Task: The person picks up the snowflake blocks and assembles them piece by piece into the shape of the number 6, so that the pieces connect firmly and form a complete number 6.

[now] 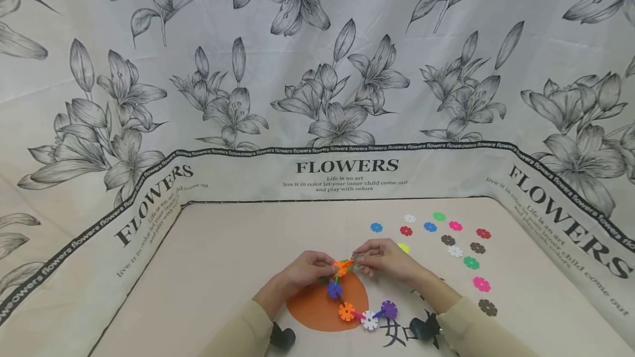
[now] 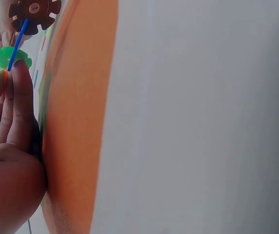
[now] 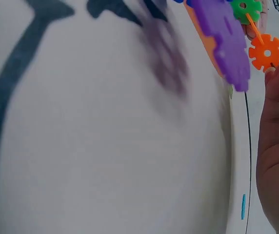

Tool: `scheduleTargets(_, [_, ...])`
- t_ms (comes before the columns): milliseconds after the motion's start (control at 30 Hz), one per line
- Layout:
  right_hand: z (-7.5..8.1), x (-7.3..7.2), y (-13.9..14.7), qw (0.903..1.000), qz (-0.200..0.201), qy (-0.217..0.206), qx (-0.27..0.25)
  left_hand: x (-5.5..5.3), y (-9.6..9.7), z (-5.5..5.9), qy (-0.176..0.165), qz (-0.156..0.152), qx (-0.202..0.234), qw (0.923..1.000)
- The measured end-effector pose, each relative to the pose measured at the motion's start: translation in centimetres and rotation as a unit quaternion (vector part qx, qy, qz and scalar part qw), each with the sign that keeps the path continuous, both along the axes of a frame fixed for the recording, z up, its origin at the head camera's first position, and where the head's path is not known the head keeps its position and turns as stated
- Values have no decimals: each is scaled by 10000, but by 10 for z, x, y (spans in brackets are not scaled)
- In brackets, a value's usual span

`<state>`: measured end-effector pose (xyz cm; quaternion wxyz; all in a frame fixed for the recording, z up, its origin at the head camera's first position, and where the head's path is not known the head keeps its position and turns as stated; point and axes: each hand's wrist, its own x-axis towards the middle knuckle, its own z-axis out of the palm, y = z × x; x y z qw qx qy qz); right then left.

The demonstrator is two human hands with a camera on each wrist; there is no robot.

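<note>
My left hand (image 1: 308, 269) pinches an orange notched disc between thumb and fingers; in the left wrist view its orange edge shows beside a green disc (image 2: 2, 57). From there a chain of slotted plastic discs hangs toward me, with a blue-violet disc (image 1: 334, 290), an orange disc (image 1: 346, 311), a white disc (image 1: 369, 321) and a purple disc (image 1: 389, 309) at its end. Opposite, my right hand (image 1: 384, 258) pinches a small dark edge, perhaps of another disc, against an orange disc (image 3: 266, 44). Its fingers hide most of that dark piece.
Loose notched discs in several colours lie at the back right, among them a blue disc (image 1: 376, 227), a pink disc (image 1: 481, 284) and a brown disc (image 1: 488, 307). A yellow disc (image 1: 404, 248) is partly behind my right hand. Printed cloth (image 1: 347, 175) walls the table.
</note>
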<state>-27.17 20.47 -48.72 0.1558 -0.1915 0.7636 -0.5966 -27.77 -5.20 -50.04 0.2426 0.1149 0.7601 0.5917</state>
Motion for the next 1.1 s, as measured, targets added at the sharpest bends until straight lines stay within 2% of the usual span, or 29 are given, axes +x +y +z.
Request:
scheduleTargets(300, [-5, 0, -2, 9996, -85, -155, -212, 1, 0, 2, -103, 133, 225, 9996])
scheduleTargets(600, [-8, -3, -1, 9995, 114, -192, -232, 0, 2, -3, -2, 292, 98, 9995])
scheduleTargets(733, [-6, -3, -1, 9997, 94, -207, -75, 0, 1, -5, 36, 201, 78, 9998])
scheduleTargets(933, [5, -1, 1, 9991, 90, -97, 399, -1, 2, -7, 92, 10, 47, 9999])
scheduleTargets(1100, [11, -1, -2, 9989, -74, 14, 456, -2, 3, -5, 101, -127, 11, 9999])
